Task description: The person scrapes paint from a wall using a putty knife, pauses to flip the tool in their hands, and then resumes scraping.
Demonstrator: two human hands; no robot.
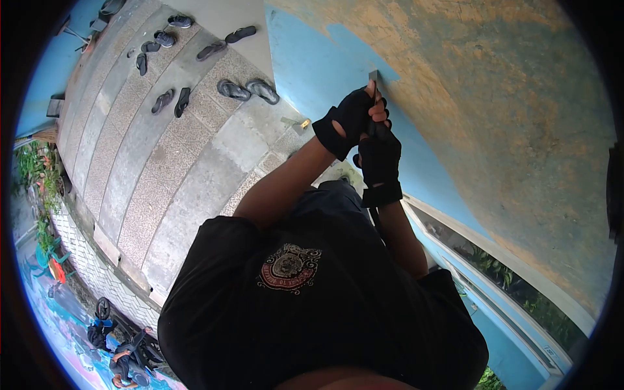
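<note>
Both my hands, in black fingerless gloves, are closed around a scraper. Its flat metal blade (373, 75) meets the wall (338, 71) at the border between light blue paint and a bare grey-brown patch (481, 97). Nearer the blade, my left hand (357, 116) has a finger stretched along the tool. My right hand (379, 156) grips farther back, just below the left. The fingers and gloves hide most of the handle.
Several sandals and shoes (234, 90) lie on the tiled floor (175, 156) to the left. A small yellow-tipped object (305, 123) rests near the wall's foot. Along the lower right runs a window frame (481, 279). A person (123, 364) and motorbike (140, 348) are at the lower left.
</note>
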